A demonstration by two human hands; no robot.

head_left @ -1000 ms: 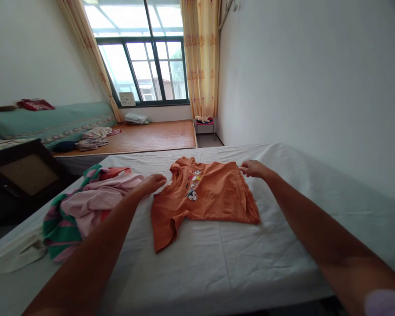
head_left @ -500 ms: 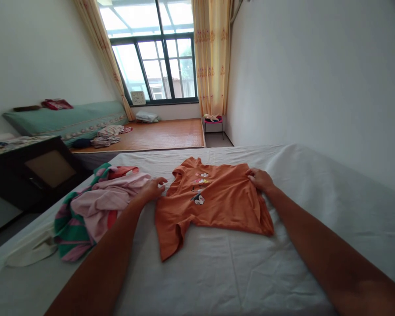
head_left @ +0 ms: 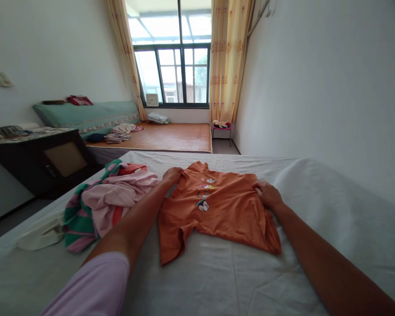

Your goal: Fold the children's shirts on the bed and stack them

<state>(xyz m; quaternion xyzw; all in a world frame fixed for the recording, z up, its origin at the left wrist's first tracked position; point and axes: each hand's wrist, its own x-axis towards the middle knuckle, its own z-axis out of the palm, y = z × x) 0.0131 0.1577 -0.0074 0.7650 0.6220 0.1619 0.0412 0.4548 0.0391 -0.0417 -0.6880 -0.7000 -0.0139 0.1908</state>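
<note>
An orange T-shirt [head_left: 224,202] with cartoon prints down its chest lies spread on a white sheet [head_left: 213,285], its neck side to the left and its hem side to the right. My left hand [head_left: 173,175] is closed on the shirt's edge near the collar and far shoulder; its fingertips are partly hidden. On the other side, my right hand [head_left: 267,193] pinches the shirt near the hem. One sleeve points toward me, and the cloth between my hands lies flat with small wrinkles.
Left of the shirt lies a heap of pink and green clothes [head_left: 115,197], with a white cloth [head_left: 41,232] beside it. Beyond the bed stand a dark cabinet [head_left: 39,162], a second bed with an orange-brown mat [head_left: 177,136], and a pink stool [head_left: 222,127]. A white wall [head_left: 335,87] rises at right.
My left hand has moved forward and right from beside the shirt to its collar edge and closed there. My right hand stays on the hem side. The camera view has shifted left.
</note>
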